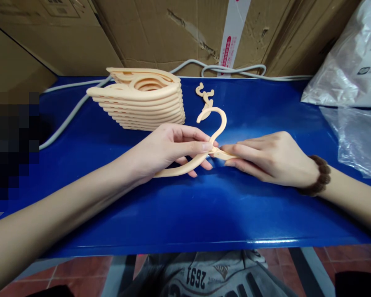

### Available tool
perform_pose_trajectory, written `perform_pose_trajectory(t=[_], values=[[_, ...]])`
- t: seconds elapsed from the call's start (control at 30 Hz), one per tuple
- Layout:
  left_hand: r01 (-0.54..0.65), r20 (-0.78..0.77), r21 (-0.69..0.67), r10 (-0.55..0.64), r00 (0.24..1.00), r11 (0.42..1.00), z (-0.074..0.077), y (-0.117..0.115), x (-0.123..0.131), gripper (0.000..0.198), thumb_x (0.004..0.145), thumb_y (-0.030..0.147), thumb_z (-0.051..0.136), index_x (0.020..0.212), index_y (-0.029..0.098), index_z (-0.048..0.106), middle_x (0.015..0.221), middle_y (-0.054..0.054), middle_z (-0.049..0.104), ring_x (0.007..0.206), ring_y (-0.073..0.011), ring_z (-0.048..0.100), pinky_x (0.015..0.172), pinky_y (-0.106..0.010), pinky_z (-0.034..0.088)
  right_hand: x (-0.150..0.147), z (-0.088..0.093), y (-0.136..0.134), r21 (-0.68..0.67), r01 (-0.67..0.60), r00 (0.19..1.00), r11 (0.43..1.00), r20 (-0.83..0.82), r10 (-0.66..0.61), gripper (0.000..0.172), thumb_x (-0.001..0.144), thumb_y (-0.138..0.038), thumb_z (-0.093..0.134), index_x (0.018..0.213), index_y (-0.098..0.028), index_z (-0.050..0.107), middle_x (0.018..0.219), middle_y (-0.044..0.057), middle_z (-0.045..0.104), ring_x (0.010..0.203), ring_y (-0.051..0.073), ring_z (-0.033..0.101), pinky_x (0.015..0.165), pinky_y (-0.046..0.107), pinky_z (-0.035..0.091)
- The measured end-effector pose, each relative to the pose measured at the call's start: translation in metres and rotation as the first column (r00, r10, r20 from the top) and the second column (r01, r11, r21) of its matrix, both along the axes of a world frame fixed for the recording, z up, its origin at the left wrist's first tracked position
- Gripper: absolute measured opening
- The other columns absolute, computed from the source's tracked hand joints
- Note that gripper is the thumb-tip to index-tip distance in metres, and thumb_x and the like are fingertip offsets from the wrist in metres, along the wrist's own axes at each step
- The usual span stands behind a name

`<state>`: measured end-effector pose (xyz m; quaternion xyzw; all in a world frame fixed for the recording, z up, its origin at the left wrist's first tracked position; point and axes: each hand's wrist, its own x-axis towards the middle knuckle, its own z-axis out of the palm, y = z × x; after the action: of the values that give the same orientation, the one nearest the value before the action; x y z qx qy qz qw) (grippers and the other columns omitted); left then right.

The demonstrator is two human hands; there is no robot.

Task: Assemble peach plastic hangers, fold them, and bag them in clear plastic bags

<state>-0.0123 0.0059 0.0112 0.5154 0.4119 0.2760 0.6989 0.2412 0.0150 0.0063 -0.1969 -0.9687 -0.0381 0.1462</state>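
Note:
A beige plastic clothes hanger [185,167] is held above the blue table, its hook [225,119] curving upward. My left hand [176,144] is closed on it just below the hook, thumb on top. One curved arm of the hanger runs under this hand to the lower left. My right hand [266,159] pinches a short beige piece that meets the hanger at its centre; the fingers cover its far end. Behind the hook lie a few small beige plastic hook pieces [206,99]. Left of them, beyond my left hand, stands a stack of folded beige hangers [142,107].
Cardboard boxes [160,37] line the back edge of the blue table [204,218]. A grey-white cable [71,119] runs along the left and back. Clear plastic bags [346,74] sit at the right. The table's front edge is close to my body.

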Motion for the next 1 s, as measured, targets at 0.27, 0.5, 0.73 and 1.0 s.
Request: perform_pose_trajectory(t=[0.27,0.5,0.73,1.0], values=[[-0.008,-0.010,0.022,0.008,1.000,1.000,-0.002,-0.003,0.003,0.006,0.091,0.015,0.069,0.087,0.015,0.075,0.076,0.000,0.078,0.070,-0.0137,0.077,0.054,-0.012,0.061,0.000,0.000,-0.004,-0.001,0.008,1.000,1.000,0.008,-0.008,0.036,0.109,-0.032,0.046,0.134,-0.016,0.066,0.101,0.004,0.079,0.064,0.012,0.068,0.050,0.026,0.034],[-0.026,-0.052,0.038,0.028,0.998,0.999,-0.004,-0.005,0.002,0.005,0.090,0.018,0.071,0.089,0.015,0.076,0.077,-0.001,0.078,0.071,-0.0144,0.077,0.055,-0.014,0.061,-0.001,0.001,-0.006,0.029,0.036,0.998,0.999,0.050,-0.038,0.040,0.110,-0.036,0.043,0.134,-0.017,0.067,0.099,0.005,0.080,0.061,0.012,0.067,0.050,0.026,0.032],[-0.036,-0.098,0.038,0.040,0.994,0.999,-0.004,-0.006,0.003,0.008,0.089,0.022,0.073,0.091,0.017,0.078,0.079,-0.001,0.078,0.075,-0.0160,0.078,0.056,-0.014,0.060,-0.002,0.004,-0.009,-0.012,0.059,0.993,0.998,0.099,-0.058,0.042,0.111,-0.036,0.036,0.136,-0.019,0.066,0.102,0.005,0.079,0.061,0.012,0.067,0.049,0.027,0.032],[-0.037,-0.147,0.071,0.047,0.988,0.997,-0.006,-0.008,0.002,0.013,0.089,0.026,0.075,0.097,0.018,0.080,0.085,-0.005,0.080,0.080,-0.0192,0.079,0.060,-0.018,0.061,-0.003,0.009,-0.012,-0.083,0.108,0.983,0.991,0.158,-0.094,0.045,0.111,-0.037,0.032,0.122,-0.019,0.072,0.093,0.005,0.079,0.058,0.012,0.066,0.050,0.027,0.031]])
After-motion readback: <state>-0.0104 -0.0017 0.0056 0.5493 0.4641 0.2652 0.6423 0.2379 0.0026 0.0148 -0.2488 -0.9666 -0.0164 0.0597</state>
